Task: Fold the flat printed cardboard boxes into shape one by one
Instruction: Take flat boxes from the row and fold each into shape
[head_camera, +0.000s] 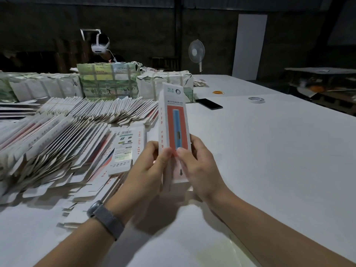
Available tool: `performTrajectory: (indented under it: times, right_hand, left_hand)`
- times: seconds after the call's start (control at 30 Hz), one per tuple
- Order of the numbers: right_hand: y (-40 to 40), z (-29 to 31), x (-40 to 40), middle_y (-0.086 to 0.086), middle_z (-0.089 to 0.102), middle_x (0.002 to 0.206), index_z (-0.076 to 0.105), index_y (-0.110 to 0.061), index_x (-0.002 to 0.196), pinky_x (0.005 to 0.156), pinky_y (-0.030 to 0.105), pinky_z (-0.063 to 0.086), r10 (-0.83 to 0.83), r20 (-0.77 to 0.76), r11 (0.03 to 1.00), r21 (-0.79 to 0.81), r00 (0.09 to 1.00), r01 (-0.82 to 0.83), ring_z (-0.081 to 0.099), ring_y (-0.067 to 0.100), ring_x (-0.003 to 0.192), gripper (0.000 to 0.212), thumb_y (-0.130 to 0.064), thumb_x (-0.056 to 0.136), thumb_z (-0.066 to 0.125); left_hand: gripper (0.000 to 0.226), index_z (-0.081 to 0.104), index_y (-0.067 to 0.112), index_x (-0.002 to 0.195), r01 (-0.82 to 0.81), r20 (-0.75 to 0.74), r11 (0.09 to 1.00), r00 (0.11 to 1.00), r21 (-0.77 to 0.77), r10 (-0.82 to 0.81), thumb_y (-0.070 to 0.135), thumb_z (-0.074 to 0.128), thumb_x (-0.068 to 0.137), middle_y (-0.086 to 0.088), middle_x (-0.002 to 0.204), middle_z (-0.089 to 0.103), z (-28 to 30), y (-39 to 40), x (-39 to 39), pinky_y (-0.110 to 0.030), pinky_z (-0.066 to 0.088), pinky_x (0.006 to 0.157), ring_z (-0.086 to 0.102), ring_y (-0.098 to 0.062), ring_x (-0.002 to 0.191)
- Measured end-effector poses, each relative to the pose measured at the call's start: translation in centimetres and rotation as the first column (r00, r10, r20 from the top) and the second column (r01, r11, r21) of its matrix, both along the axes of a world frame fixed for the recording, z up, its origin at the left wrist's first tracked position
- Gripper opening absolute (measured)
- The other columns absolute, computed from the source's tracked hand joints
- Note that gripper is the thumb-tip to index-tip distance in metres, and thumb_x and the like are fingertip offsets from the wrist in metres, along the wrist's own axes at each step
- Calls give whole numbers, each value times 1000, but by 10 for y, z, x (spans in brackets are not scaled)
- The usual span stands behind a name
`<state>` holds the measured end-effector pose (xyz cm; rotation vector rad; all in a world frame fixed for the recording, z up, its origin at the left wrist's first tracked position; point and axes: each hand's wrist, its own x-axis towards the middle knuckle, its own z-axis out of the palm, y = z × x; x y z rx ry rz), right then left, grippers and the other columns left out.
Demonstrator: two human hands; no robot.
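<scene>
Cardboard this thin creases wherever my thumbs lean, so I want the pressure on the scored lines and nowhere else. I have one box (173, 130) held upright between us, its orange and blue printed face toward me, raised off the white table (269, 151) in front of my chest. My left hand (148, 170) is curled round its lower left edge with the thumb on the front panel, and my right hand (198, 166) is curled round the lower right edge, thumb meeting the other near the bottom of the print; both are grasping the box, neither is loose. It looks part way opened, since a narrow side panel with red characters shows along the left, though I cannot tell how square the tube is or how the bottom flaps lie behind my fingers. To do this well I judge I should squeeze the two long edges gently toward each other until the sleeve pops rectangular, then tuck the end flaps without bending the hang tab at the top. The risk is a crushed corner or a skewed wall. Fanned out to my left on the table lies the pile of flat boxes (57, 143) waiting their turn, with strapped bundles (107, 81) behind them, and a phone (209, 104) and tape roll (256, 100) well apart farther off.
</scene>
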<state>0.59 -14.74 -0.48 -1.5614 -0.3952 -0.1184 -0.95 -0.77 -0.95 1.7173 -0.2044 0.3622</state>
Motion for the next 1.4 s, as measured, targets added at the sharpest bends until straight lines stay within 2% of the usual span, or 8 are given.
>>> performTrajectory:
  times: [0.13,0.27,0.4,0.57,0.7,0.9,1.1,1.4]
  right_hand:
    - [0,-1,-1,-9,58,119,41,-38,146,79,29,61,-104,160,989,-87,982,119,61,4,99,55,-36,93,57]
    - [2,3,-5,0,59,136,44,-30,149,90,32,58,65,112,995,73,992,-73,64,17,116,46,-27,103,48]
    - [10,0,-11,-8,68,123,53,-34,136,92,30,56,160,126,975,133,979,-177,67,13,113,41,-32,94,53]
    - [10,0,-8,-5,73,115,59,-23,128,91,32,55,64,148,988,133,987,-84,70,16,106,37,-31,92,57]
    - [10,1,-8,0,72,113,64,-28,120,94,43,56,-3,182,993,117,983,-19,69,20,106,30,-35,91,59]
    - [3,6,-3,8,71,118,63,-28,117,95,58,53,67,109,968,234,992,-91,69,30,110,26,-35,97,48]
    - [4,-1,0,-13,70,115,48,-28,127,97,44,55,101,89,992,64,991,-107,68,13,111,41,-39,89,59]
    - [0,2,3,-6,69,120,48,-28,130,86,26,56,239,44,963,117,970,-242,68,16,112,51,-49,85,58]
  left_hand:
    - [28,52,29,98,-85,99,989,992,119,73,55,57,90,11,88,73,0,2,-2,-35,61,63,73,-10,79]
    - [32,45,40,97,-139,213,974,972,180,99,66,58,83,6,97,69,8,-4,-9,-20,53,51,72,-15,82]
    - [30,41,41,104,-39,219,988,976,150,5,52,61,85,-9,120,53,4,-12,-11,-49,60,75,68,-32,98]
    - [32,47,34,102,-230,382,950,914,210,137,43,70,80,0,110,50,5,-13,-11,-43,58,80,65,-24,92]
    - [45,37,42,105,-140,299,987,948,80,110,46,71,76,-12,115,62,3,-16,-12,-48,59,79,71,-29,92]
    - [86,31,40,127,-103,257,995,961,-5,101,31,88,63,11,109,52,4,-20,-12,-28,59,71,72,-16,89]
    - [60,50,30,127,5,244,999,970,39,-14,19,77,75,7,114,68,6,-17,-12,-36,61,83,72,-16,100]
    - [68,37,61,130,194,179,981,964,24,-196,9,50,88,26,124,62,2,-20,-16,-23,54,92,61,-6,122]
